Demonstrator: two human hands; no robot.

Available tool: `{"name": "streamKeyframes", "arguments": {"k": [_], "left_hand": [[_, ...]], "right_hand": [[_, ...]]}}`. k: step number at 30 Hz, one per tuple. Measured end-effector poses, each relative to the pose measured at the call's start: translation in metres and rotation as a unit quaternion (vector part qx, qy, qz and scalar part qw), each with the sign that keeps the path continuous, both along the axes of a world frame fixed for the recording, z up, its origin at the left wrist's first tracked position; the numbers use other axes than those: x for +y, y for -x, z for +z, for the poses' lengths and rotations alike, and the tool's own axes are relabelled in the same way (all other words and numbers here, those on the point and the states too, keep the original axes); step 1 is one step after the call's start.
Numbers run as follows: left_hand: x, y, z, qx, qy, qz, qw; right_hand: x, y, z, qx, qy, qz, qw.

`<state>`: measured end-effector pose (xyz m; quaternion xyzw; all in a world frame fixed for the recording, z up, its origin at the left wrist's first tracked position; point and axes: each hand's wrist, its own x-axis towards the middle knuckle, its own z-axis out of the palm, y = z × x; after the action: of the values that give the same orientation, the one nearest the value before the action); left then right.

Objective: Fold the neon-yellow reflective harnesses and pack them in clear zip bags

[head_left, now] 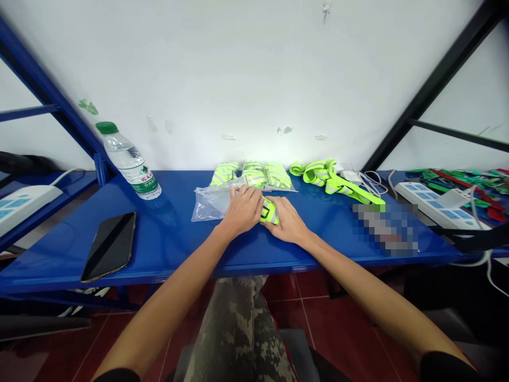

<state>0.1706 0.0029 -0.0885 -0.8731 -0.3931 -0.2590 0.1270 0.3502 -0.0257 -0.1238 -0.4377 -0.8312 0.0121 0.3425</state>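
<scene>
The blue counter point(178, 249) carries a loose fluorescent strap point(338, 184), right of three bagged bundles point(254, 174) and a flat clear bag point(209, 204). Nearer, the left hand point(242, 209) has its grip curled, exact hold hidden, and the right hand point(288, 220) has its grip closed around a small folded strap point(270, 211) between them.

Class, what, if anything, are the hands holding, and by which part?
A folded yellow-green bundle: the right hand holds its right side; the left hand covers its left side, that grip hidden.
</scene>
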Motion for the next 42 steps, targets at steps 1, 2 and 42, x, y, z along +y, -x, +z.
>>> {"name": "streamKeyframes", "arguments": {"k": [1,2,42], "left_hand": [[0.0,-0.001,0.0,-0.002,-0.001,-0.001,1.0],[-0.001,-0.002,0.0,-0.004,-0.001,-0.001,1.0],[-0.013,-0.003,0.0,-0.036,0.062,-0.021,0.997]], "right_hand": [[0.001,0.001,0.001,0.014,-0.002,-0.008,1.0],[0.001,0.001,0.001,0.028,-0.004,-0.013,1.0],[0.027,-0.006,0.007,0.108,0.045,-0.041,0.992]]}}
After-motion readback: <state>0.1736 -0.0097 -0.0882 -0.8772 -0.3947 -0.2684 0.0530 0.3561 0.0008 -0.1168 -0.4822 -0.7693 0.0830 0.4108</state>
